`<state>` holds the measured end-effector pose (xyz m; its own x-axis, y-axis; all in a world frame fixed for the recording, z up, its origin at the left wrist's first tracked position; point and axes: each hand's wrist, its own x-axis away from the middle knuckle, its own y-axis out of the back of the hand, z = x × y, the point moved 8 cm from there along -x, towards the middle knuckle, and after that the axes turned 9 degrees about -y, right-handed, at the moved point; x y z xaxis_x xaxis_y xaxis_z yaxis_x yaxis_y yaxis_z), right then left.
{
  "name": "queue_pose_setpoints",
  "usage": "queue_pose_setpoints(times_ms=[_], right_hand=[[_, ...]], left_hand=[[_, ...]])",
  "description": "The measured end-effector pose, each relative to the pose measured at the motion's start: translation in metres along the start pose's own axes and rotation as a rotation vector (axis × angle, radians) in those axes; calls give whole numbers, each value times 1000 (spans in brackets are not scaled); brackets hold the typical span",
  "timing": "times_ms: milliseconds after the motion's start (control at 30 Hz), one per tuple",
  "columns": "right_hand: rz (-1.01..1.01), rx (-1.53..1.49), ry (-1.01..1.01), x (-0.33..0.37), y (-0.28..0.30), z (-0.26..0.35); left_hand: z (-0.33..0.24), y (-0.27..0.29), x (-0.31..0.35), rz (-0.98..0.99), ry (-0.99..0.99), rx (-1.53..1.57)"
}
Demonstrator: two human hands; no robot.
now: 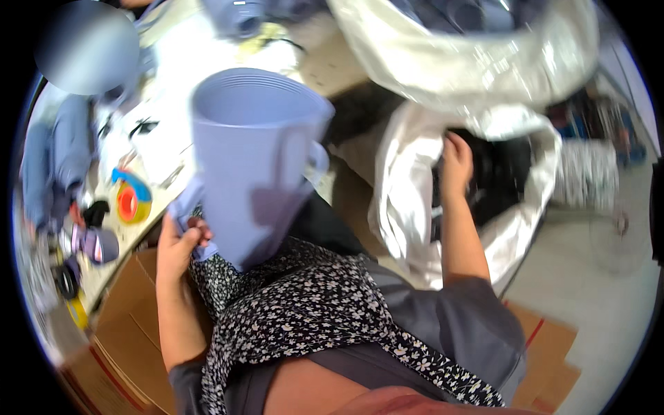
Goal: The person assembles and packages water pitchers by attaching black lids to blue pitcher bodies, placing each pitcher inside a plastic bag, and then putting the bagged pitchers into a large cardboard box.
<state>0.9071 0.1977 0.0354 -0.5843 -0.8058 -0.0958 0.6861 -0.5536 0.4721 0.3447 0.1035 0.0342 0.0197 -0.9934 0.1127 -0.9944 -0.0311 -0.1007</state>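
Blue jug (pixel 242 176) gripped, L hand (pixel 178 243); R hand (pixel 456 164) in wht sack (pixel 404 176), grip unclear.

Can reach into the open white sack (pixel 401 183); blocked at left by the blue pitcher (pixel 242 166), behind by the plastic bag (pixel 470 66).

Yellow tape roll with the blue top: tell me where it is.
In the head view, the tape roll lies at the left, on the table, left of the large blue jug, above and left of the left hand.
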Motion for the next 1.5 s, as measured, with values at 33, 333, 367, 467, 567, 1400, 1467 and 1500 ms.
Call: queue_pose_setpoints(times_ms=[33, 333, 367, 467, 567, 1400, 1467, 1500], right_hand=[[-59, -6, 25, -28, 18, -36], [308, 836, -470, -4, 7, -349], [335, 719, -513, -1, 2, -328], [325, 237, -672, 3, 1, -238], [116, -166, -482, -8, 37, -134], [722, 47, 1118, 134, -83, 266], [718, 41, 1086, 136, -82, 263], [711, 56, 1051, 135, -83, 263]], left_hand=[[-10, -16, -1, 49, -43, 7], [-18, -15, 4, 14, -14, -108], [-15, -14, 3, 20, -34, -156], [-24, -17, -2, 35, -30, -310], [-30, -22, -6, 58, -19, -274], [-59, -64, 5, 314, -409, -404], [-63, -64, 2, 320, -339, -401], [-65, -64, 0, 301, -347, -413]])
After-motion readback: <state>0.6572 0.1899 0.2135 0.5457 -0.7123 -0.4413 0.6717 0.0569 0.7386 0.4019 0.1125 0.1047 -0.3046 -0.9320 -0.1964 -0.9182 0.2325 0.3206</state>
